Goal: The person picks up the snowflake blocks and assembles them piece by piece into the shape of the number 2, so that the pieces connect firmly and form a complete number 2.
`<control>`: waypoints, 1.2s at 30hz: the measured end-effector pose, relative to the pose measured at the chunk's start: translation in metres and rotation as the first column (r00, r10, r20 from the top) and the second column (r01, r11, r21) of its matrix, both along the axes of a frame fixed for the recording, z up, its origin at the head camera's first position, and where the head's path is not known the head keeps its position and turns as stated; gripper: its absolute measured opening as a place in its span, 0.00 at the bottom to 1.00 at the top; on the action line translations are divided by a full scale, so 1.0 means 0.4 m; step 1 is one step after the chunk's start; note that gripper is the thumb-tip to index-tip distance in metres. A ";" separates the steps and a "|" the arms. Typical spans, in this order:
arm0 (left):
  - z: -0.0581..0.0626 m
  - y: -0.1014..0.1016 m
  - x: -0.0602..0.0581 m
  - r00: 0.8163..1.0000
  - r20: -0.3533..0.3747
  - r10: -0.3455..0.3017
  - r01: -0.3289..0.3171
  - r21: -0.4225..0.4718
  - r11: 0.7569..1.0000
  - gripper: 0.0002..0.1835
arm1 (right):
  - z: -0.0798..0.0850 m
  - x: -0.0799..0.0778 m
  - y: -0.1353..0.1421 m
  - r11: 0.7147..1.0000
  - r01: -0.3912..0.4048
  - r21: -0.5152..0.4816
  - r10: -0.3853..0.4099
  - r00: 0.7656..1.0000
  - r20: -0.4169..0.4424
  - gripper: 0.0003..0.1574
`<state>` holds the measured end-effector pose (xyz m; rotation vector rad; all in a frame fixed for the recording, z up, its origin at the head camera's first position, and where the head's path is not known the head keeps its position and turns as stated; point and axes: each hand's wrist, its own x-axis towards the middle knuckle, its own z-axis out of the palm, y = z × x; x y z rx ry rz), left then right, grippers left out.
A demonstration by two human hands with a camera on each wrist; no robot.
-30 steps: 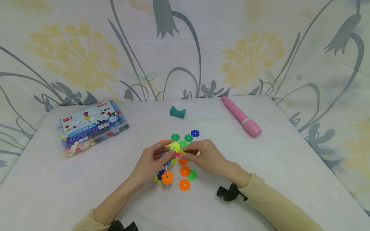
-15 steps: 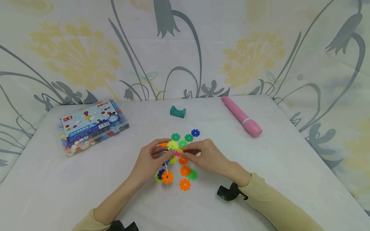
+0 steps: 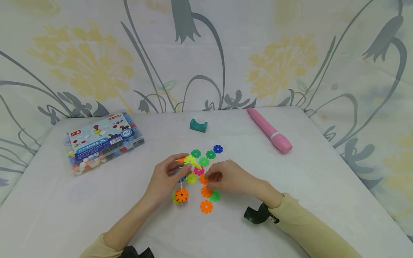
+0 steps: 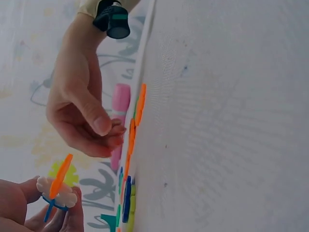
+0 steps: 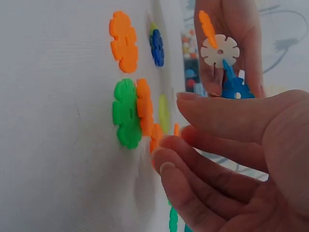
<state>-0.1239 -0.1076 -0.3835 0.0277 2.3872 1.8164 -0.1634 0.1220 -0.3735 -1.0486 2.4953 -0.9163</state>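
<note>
My left hand [image 3: 166, 179] pinches a small assembly of joined snowflake discs. In it are a yellow disc [image 3: 189, 161], a white disc [image 5: 212, 54], a blue disc [image 5: 235, 89] and an orange disc [image 3: 181, 195]. My right hand [image 3: 232, 177] hovers just right of the assembly, apart from it; the right wrist view finds nothing between its thumb and bent, relaxed fingers. Under those fingertips lies an orange disc [image 3: 203, 179] on the table. Near it are a pink disc [image 3: 199, 171], a yellow-green disc [image 3: 191, 178] and a green disc [image 3: 214, 196].
Further back are several green discs [image 3: 210, 154] and a dark blue disc [image 3: 218, 149]. A clear box of colourful parts [image 3: 106, 141] lies at the left. A teal curved block [image 3: 198, 125] and a pink microphone-shaped object [image 3: 269, 130] lie toward the table's far edge.
My right hand has let go of the assembly's yellow part and drawn a little to the right and down. The left hand has shifted slightly left with the assembly.
</note>
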 end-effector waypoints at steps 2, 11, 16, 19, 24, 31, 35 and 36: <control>0.000 -0.001 0.000 1.000 -0.003 0.002 -0.002 -0.003 1.000 0.22 | -0.006 0.005 -0.005 0.998 -0.029 0.059 0.029 1.000 0.009 0.12; 0.000 -0.001 0.001 1.000 -0.022 -0.003 0.003 0.006 1.000 0.22 | -0.011 0.018 -0.018 0.988 0.017 0.154 -0.029 0.997 0.075 0.13; 0.001 -0.001 -0.001 1.000 -0.017 0.004 -0.004 0.017 1.000 0.22 | -0.003 0.013 -0.012 0.995 0.084 0.058 -0.089 0.992 0.087 0.11; 0.003 -0.003 -0.001 1.000 -0.009 0.014 -0.013 0.020 1.000 0.22 | 0.002 0.007 -0.009 0.986 0.151 -0.066 -0.141 0.981 0.131 0.12; 0.002 -0.005 -0.002 0.999 -0.011 0.041 -0.040 0.033 0.999 0.21 | 0.009 -0.004 -0.007 0.948 0.212 -0.237 -0.153 0.958 0.244 0.14; 0.007 -0.002 -0.002 0.998 0.003 0.060 -0.060 0.056 0.997 0.21 | 0.016 -0.011 -0.006 0.929 0.224 -0.295 -0.130 0.943 0.306 0.15; 0.007 -0.001 -0.002 0.998 0.010 0.060 -0.061 0.056 0.997 0.21 | 0.017 -0.010 -0.004 0.922 0.230 -0.313 -0.123 0.937 0.327 0.16; 0.007 -0.001 -0.002 0.998 0.011 0.059 -0.059 0.055 0.997 0.21 | 0.017 -0.010 -0.003 0.921 0.230 -0.313 -0.122 0.936 0.330 0.16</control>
